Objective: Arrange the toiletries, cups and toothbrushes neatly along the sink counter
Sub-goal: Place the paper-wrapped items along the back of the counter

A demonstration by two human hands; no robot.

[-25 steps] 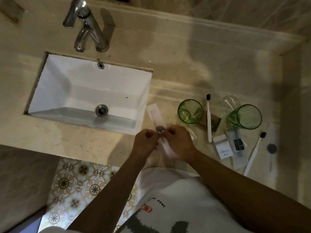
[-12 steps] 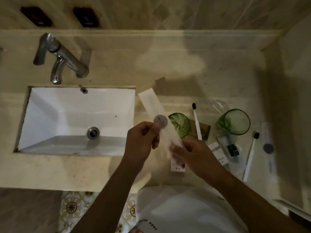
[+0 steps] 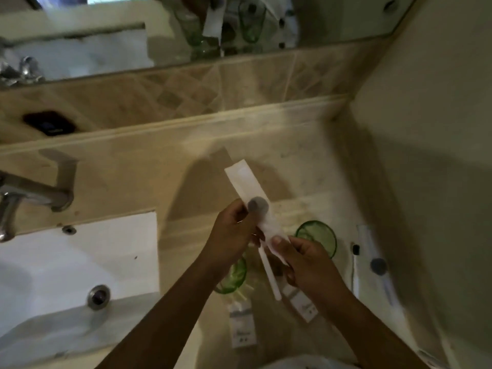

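Wrapper: white toothbrush sleeve (image 3: 246, 189), mid-frame, slanting up-left above both hands.
Left hand (image 3: 231, 235): pinching its middle.
Right hand (image 3: 306, 259): gripping its lower end.

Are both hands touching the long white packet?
Touching. The head view shows the left hand pinching the white packet by its grey sticker, and the right hand with its thumb pressed on the packet's lower end.

sink (image 3: 80, 262) left on counter (image 3: 149, 182), cups (image 3: 316, 235) right, mirror (image 3: 106, 35) behind
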